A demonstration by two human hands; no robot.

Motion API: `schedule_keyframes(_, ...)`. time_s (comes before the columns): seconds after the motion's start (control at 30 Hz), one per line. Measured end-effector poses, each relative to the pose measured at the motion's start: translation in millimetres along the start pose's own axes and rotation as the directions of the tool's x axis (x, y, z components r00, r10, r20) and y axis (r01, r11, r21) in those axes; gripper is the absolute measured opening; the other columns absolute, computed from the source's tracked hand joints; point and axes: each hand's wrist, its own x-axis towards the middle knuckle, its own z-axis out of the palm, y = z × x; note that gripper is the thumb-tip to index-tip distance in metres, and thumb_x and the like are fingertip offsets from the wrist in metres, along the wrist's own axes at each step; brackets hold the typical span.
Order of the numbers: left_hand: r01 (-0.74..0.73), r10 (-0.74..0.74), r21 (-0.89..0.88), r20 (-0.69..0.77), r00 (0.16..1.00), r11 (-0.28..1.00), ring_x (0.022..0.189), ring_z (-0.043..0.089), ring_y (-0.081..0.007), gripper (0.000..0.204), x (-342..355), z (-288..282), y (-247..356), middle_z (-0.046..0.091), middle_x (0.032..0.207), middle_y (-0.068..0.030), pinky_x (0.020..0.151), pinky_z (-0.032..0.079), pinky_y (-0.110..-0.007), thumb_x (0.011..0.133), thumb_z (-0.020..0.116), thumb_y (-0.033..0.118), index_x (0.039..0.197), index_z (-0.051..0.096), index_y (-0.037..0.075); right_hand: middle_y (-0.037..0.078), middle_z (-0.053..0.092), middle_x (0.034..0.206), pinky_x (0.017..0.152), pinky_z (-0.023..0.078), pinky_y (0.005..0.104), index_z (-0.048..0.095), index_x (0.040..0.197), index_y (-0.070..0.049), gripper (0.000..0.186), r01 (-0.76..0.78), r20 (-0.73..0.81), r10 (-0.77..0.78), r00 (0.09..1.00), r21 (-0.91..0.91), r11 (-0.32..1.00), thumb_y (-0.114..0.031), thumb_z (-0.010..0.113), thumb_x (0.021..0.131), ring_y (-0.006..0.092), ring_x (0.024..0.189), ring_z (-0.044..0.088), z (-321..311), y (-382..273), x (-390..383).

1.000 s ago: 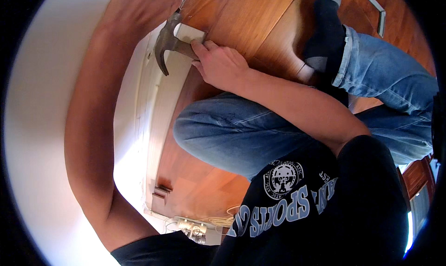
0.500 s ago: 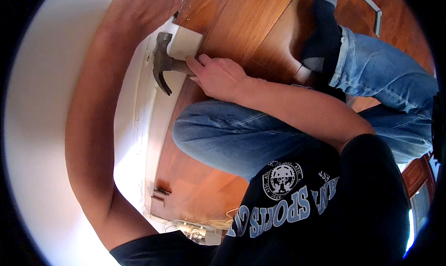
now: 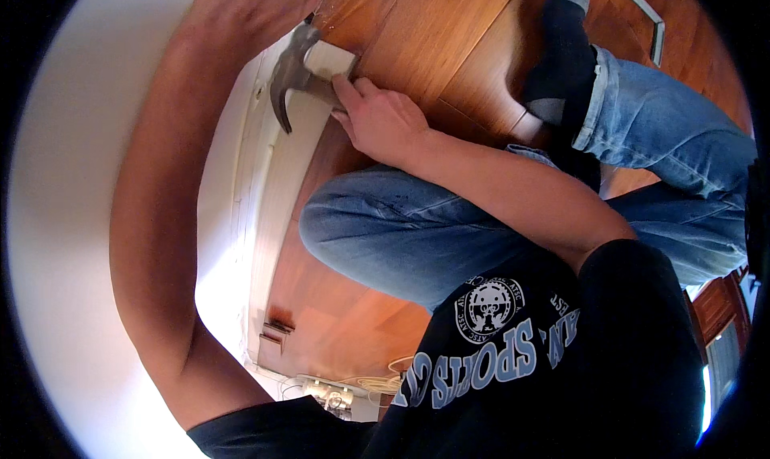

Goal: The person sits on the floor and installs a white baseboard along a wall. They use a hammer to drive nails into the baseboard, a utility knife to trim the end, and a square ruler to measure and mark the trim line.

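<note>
Along the left edge of the wooden floor [image 3: 433, 42], beside the pale wall [image 3: 72, 178], runs a whitish board [image 3: 293, 146]. Over its upper end lies the head of a claw hammer [image 3: 290, 78], the curved claw pointing toward the wearer. Of the 2 hands, the right hand [image 3: 385, 122] grasps the hammer's handle close to the head; the left hand [image 3: 261, 10] is near the hammer's striking end, its fingers hidden, so I cannot tell whether it grips anything. Near the floor's lower left corner sit small brown pieces [image 3: 274, 337].
</note>
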Motion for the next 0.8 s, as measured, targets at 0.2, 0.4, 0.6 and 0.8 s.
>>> schedule_keyframes(0.2,0.021,-0.020,-0.039,0.025,0.999,0.999,0.078,0.062,-0.0181,0.022,-0.9,-8.6,0.8,0.063,0.089,-0.0049,0.082,0.043,-0.034,0.098,0.055,0.023,0.084,0.070,0.014,0.023,0.066,0.109,0.077,0.059,0.0514,0.049,0.140,-0.006,0.049,-0.006,0.008,0.006,1.000,-0.021,1.000,-0.030,0.061,0.099,0.0433,0.091,0.071,-6.6,5.5,9.7)
schedule_keyframes(0.4,-0.031,0.030,0.028,0.053,0.998,0.999,0.078,0.062,-0.0173,0.020,-0.6,-17.5,0.9,0.063,0.090,-0.0048,0.082,0.043,-0.033,0.097,0.056,0.023,0.085,0.070,0.014,0.025,0.066,0.109,0.075,0.059,0.0529,0.052,0.133,-0.005,0.043,-0.055,0.139,0.065,0.988,-0.075,0.996,-0.029,0.061,0.099,0.0440,0.090,0.071,-8.9,6.2,10.4)
schedule_keyframes(0.6,-0.015,0.014,-0.014,-0.044,0.999,1.000,0.074,0.061,-0.0171,0.021,1.2,-1.1,-0.1,0.061,0.086,-0.0038,0.079,0.043,-0.034,0.095,0.058,0.025,0.081,0.069,0.015,0.026,0.066,0.109,0.075,0.058,0.0535,0.050,0.138,-0.005,0.048,0.017,0.040,-0.016,0.999,-0.012,1.000,-0.029,0.062,0.098,0.0447,0.091,0.070,-7.2,4.1,2.7)
schedule_keyframes(0.8,-0.045,0.033,-0.062,-0.181,0.983,0.997,0.071,0.060,-0.0174,0.018,-5.2,-6.4,-3.4,0.057,0.078,-0.0020,0.077,0.042,-0.035,0.090,0.060,0.022,0.075,0.066,0.015,0.025,0.065,0.111,0.078,0.058,0.0529,0.050,0.140,-0.005,0.050,-0.032,0.022,0.032,0.999,0.024,0.999,-0.029,0.063,0.098,0.0452,0.092,0.069,-37.5,-1.6,-13.1)
